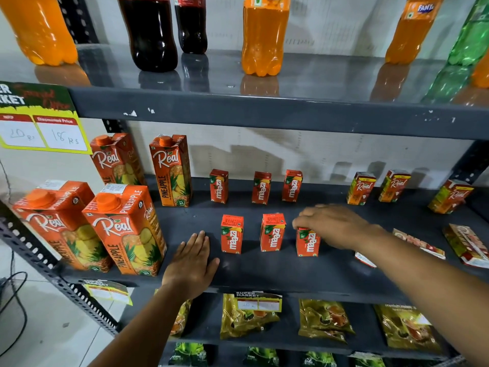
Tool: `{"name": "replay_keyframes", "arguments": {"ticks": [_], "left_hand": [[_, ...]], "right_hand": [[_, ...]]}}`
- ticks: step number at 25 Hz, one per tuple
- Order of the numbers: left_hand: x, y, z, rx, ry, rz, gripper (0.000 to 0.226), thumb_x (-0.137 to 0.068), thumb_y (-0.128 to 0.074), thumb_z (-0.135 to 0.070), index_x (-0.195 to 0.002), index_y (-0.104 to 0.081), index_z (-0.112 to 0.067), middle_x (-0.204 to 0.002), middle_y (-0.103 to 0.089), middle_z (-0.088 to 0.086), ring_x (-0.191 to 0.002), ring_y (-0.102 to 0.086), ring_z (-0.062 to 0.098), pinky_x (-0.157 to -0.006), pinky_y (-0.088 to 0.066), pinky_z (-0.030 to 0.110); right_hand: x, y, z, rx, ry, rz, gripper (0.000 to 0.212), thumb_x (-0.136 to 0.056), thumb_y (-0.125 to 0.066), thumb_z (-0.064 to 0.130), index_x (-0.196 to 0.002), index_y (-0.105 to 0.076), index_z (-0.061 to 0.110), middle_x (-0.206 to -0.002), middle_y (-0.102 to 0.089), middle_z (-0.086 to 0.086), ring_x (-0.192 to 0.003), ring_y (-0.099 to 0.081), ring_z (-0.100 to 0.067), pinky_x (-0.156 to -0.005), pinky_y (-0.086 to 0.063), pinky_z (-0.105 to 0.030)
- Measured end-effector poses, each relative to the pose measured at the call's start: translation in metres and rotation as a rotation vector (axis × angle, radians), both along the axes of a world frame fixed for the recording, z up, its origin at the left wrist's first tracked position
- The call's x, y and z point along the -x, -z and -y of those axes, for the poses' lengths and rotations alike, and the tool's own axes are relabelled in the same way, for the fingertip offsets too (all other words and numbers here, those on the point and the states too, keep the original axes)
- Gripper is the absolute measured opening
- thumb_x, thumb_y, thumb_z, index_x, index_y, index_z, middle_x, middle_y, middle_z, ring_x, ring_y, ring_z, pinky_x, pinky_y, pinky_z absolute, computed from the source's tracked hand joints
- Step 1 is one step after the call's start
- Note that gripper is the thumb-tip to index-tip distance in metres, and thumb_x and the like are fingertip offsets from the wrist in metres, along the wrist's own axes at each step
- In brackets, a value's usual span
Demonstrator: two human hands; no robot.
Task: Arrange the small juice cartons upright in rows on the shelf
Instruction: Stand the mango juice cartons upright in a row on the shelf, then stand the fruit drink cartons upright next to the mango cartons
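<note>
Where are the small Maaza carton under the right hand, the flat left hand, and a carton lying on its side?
Maaza carton (308, 242), head view, its front face.
Left hand (192, 263), head view, back of the hand.
Toppled carton (419, 244), head view, its upward side.

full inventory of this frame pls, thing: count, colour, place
Maaza cartons: 6, red-orange, upright, two rows of three, middle shelf.
Small Real cartons: 3 upright, back right; at least 3 lying flat, front right.
Real pineapple cartons: 4, orange, left.
Soda bottles: about 7, orange, dark cola, green, top shelf.
Price tag: 1, yellow-white, upper left.
Gold pouches: at least 4, lower shelf.
Green packs: several, bottom shelf.
Left hand: flat on shelf.
Right hand: gripping front-right Maaza carton.
</note>
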State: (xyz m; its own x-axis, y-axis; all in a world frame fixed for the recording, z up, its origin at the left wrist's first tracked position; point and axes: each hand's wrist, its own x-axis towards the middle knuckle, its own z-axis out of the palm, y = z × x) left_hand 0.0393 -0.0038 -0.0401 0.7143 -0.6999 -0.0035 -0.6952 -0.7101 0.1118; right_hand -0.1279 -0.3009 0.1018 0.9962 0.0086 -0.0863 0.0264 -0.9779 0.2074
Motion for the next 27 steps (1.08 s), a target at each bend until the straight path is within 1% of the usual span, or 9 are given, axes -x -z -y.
{"name": "replay_keyframes", "arguments": {"ticks": [6, 8, 11, 13, 15, 19, 21, 23, 27], "left_hand": [[0.001, -0.001, 0.001, -0.001, -0.006, -0.001, 0.071, -0.097, -0.013, -0.054, -0.151, 0.001, -0.012, -0.162, 0.009, 0.002, -0.146, 0.014, 0.015, -0.115, 0.010, 0.034], [0.001, -0.001, 0.000, -0.003, -0.007, -0.016, 0.071, -0.097, -0.014, -0.054, -0.151, 0.001, -0.012, -0.162, 0.009, 0.002, -0.146, 0.014, 0.015, -0.115, 0.010, 0.033], [0.000, -0.004, -0.005, 0.042, -0.002, -0.057, 0.069, -0.098, -0.019, -0.053, -0.152, -0.007, -0.012, -0.162, 0.004, 0.002, -0.146, 0.011, 0.014, -0.117, 0.005, 0.033], [0.013, -0.002, -0.013, 0.247, 0.000, -0.031, 0.064, -0.098, -0.030, -0.048, -0.149, -0.026, -0.009, -0.161, -0.012, 0.007, -0.147, -0.001, 0.018, -0.117, -0.013, 0.038], [0.047, 0.001, -0.017, 0.494, 0.003, -0.004, 0.062, -0.093, -0.040, -0.045, -0.140, -0.044, -0.005, -0.155, -0.031, 0.012, -0.145, -0.015, 0.024, -0.111, -0.030, 0.048], [0.145, 0.005, 0.031, 0.655, 0.234, 0.030, 0.056, -0.093, -0.042, -0.044, -0.135, -0.052, -0.007, -0.151, -0.038, 0.013, -0.143, -0.024, 0.030, -0.109, -0.032, 0.050], [0.183, -0.003, 0.084, 0.651, 0.285, 0.013, 0.053, -0.095, -0.041, -0.040, -0.137, -0.050, -0.009, -0.152, -0.035, 0.011, -0.145, -0.021, 0.027, -0.113, -0.028, 0.048], [0.213, -0.016, 0.142, 0.607, 0.268, 0.008, 0.056, -0.096, -0.036, -0.040, -0.141, -0.043, -0.008, -0.154, -0.029, 0.010, -0.146, -0.016, 0.026, -0.115, -0.020, 0.051], [0.230, -0.022, 0.234, 0.356, 0.184, 0.036, 0.065, -0.099, -0.022, -0.044, -0.150, -0.012, -0.005, -0.161, -0.006, 0.010, -0.148, 0.004, 0.022, -0.117, 0.006, 0.036]], "right_hand": [[0.001, 0.008, 0.013, 0.036, -0.001, -0.006, 0.045, -0.086, -0.060, 0.028, -0.125, -0.041, 0.039, -0.130, -0.058, 0.005, -0.114, -0.053, -0.022, -0.085, -0.039, -0.035], [0.005, 0.013, 0.015, 0.045, 0.042, 0.007, 0.062, -0.088, -0.058, 0.022, -0.138, -0.028, 0.041, -0.142, -0.049, 0.002, -0.124, -0.049, -0.025, -0.092, -0.041, -0.038], [0.022, 0.008, 0.028, -0.045, 0.210, 0.106, 0.100, -0.079, -0.055, -0.005, -0.145, 0.000, 0.047, -0.155, -0.034, -0.003, -0.130, -0.046, -0.030, -0.093, -0.048, -0.040], [0.043, 0.000, 0.052, -0.186, 0.394, 0.178, 0.097, -0.078, -0.053, -0.006, -0.147, -0.007, 0.045, -0.156, -0.032, -0.002, -0.134, -0.043, -0.029, -0.098, -0.047, -0.042], [0.072, -0.001, 0.086, -0.314, 0.548, 0.215, 0.080, -0.082, -0.059, 0.003, -0.146, -0.026, 0.038, -0.153, -0.038, -0.003, -0.132, -0.044, -0.027, -0.104, -0.043, -0.043], [0.132, 0.003, 0.138, -0.394, 0.678, 0.097, 0.055, -0.084, -0.069, 0.025, -0.136, -0.049, 0.025, -0.132, -0.061, -0.004, -0.113, -0.059, -0.020, -0.094, -0.048, -0.033], [0.150, 0.003, 0.161, -0.384, 0.701, 0.059, 0.055, -0.081, -0.071, 0.038, -0.131, -0.054, 0.024, -0.124, -0.065, -0.002, -0.110, -0.061, -0.019, -0.093, -0.048, -0.032], [0.167, 0.004, 0.183, -0.388, 0.703, 0.030, 0.056, -0.078, -0.073, 0.039, -0.129, -0.055, 0.023, -0.123, -0.065, 0.001, -0.110, -0.061, -0.019, -0.094, -0.049, -0.035], [0.193, 0.011, 0.206, -0.374, 0.660, 0.001, 0.059, -0.077, -0.074, 0.039, -0.130, -0.054, 0.023, -0.125, -0.064, 0.004, -0.110, -0.059, -0.017, -0.090, -0.046, -0.028]]}}
